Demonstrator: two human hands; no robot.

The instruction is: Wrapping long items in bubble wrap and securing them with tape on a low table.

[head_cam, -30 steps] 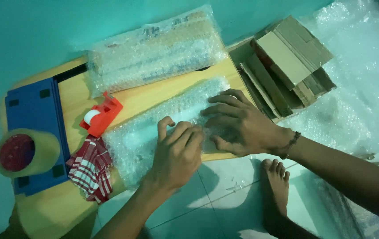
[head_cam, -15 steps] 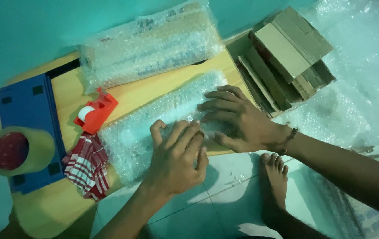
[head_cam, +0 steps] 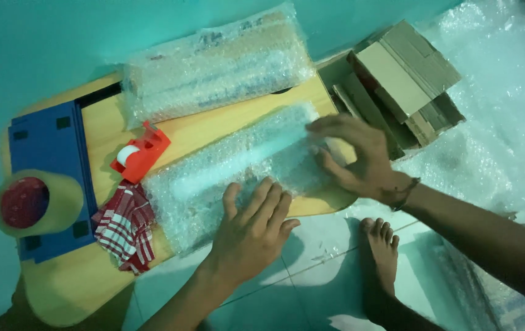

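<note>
1. At the far left a big roll of tan packing tape [head_cam: 34, 203] with a red core stands on a flat blue panel [head_cam: 48, 147], which lies along the left end of a low wooden board [head_cam: 100, 132].
2. Just right of the panel a red tape dispenser [head_cam: 141, 151] with a white roll rests on the board, and below it a red-and-white checked cloth [head_cam: 124, 227] lies crumpled at the board's near edge.
3. A long bubble-wrapped bundle [head_cam: 216, 68] lies across the far side of the board, apart from both hands.
4. A second bubble-wrapped parcel [head_cam: 238, 168] lies slanted across the middle of the board, its lower left end beside the cloth.
5. The left hand [head_cam: 253, 230] lies flat and open on the parcel's near edge, fingers spread, pressing rather than clasping.
6. The right hand [head_cam: 354, 156] presses on the parcel's right end with curled fingers; I cannot tell whether it pinches the wrap.
7. A bare foot [head_cam: 384, 248] rests on the tiled floor below the right wrist.
8. Stacked cardboard pieces [head_cam: 400, 79] sit past the board's right end, with loose bubble wrap [head_cam: 508, 122] spread further right.
</note>
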